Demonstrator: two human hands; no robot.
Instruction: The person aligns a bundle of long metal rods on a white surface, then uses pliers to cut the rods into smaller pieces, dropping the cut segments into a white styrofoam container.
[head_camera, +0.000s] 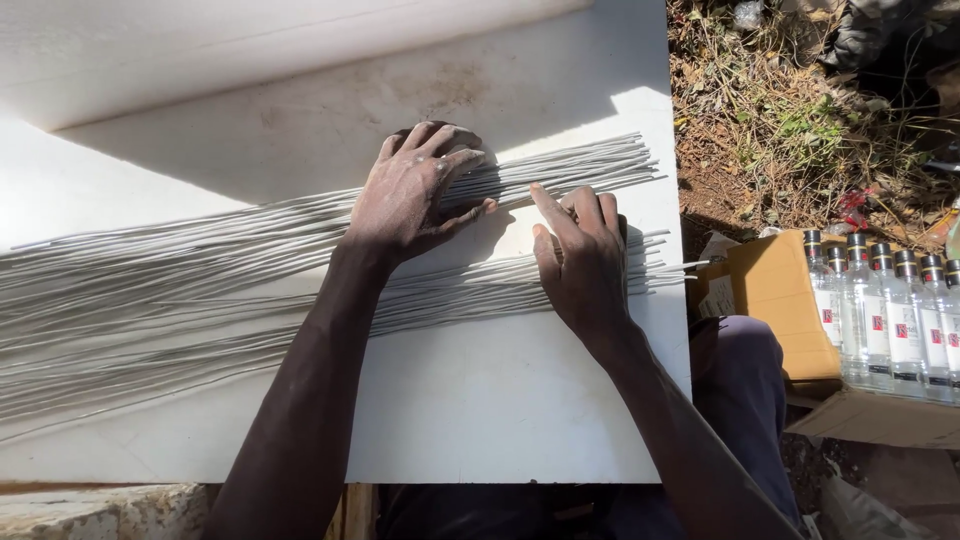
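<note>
Grey thin rods (200, 290) lie fanned across the white surface (480, 420); left hand (415, 190) presses flat on them, fingers spread; right hand (580, 255) beside it, fingers extended, holding nothing.

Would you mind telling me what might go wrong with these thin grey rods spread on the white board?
The thin grey rods overhang the white board at its right edge, so some may slide off toward the clear glass bottles. The left hand and right hand press only the middle; loose ends could fan out.

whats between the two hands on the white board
In the head view, a gap separates the left hand from the right hand. Thin grey rods cross it over the white board; nothing else lies there.
</note>
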